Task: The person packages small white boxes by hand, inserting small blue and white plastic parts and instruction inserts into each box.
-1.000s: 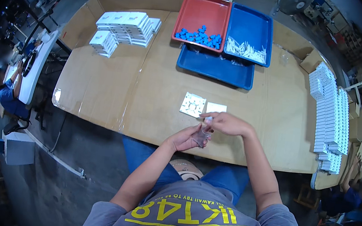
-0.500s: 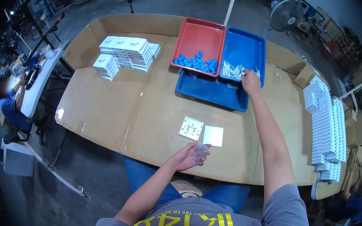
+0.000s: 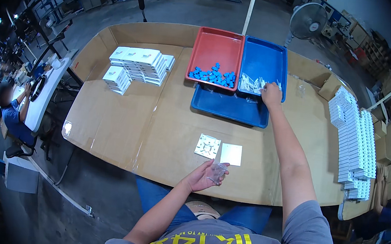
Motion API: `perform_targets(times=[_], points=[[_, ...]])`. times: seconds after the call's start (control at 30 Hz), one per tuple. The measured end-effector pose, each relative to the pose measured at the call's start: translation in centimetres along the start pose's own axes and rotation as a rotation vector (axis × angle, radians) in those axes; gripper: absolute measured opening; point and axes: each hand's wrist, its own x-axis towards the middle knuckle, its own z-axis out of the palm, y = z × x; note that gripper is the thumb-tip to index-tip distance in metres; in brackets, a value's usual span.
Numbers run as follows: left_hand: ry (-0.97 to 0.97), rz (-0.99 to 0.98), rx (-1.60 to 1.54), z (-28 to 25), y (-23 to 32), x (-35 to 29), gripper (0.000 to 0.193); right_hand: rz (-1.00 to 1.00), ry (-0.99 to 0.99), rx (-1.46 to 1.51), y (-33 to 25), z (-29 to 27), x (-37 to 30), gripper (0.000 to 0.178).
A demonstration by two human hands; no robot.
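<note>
My left hand [image 3: 203, 176] is closed round a small clear plastic bag [image 3: 218, 172], just above the near edge of the cardboard surface. My right hand [image 3: 271, 95] reaches to the near end of the blue tray [image 3: 266, 58], its fingers drawn together at a heap of thin white plastic pieces [image 3: 252, 83]. What those fingertips pinch, if anything, is too small to make out. Beyond my left hand lie a white square plate with dark markings [image 3: 207, 145] and a plain white square [image 3: 231, 154], side by side.
A red tray [image 3: 217, 47] holds small blue parts [image 3: 213, 74]. Another blue tray [image 3: 228, 109] sits in front, partly under both. White boxes stand stacked at left [image 3: 137, 60] and right [image 3: 355, 135]. A fan [image 3: 308, 21] is beyond; a person [image 3: 12, 101] sits at far left.
The whole scene sits slightly lower in the picture. My right hand stays at the white pieces, its fingers a little lower against them. My left hand keeps hold of the bag.
</note>
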Motion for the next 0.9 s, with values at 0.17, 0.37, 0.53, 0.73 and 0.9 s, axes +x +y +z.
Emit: perform_targets(times=[0.17,0.37,0.53,0.73,0.9], points=[[0.019,0.01,0.006,0.1,0.2,-0.3,0.067,0.122,-0.173,0.04,-0.8,-0.8,1.0,0.023],[0.007,-0.009,0.02,0.3,-0.5,0.2,0.065,0.248,-0.081,0.533,3.7,-0.5,2.5,0.018],[0.05,0.01,0.025,-0.9,-0.9,-0.9,0.064,0.331,-0.068,1.155,0.2,-4.0,0.4,0.016],[-0.007,0.01,-0.009,-1.4,-0.6,-0.4,0.062,0.212,-0.166,1.216,-2.3,-8.8,-10.3,0.019],[0.032,-0.021,0.058,-1.2,-0.2,0.0,0.063,0.307,-0.505,1.203,-5.9,-9.2,-25.4,0.017]])
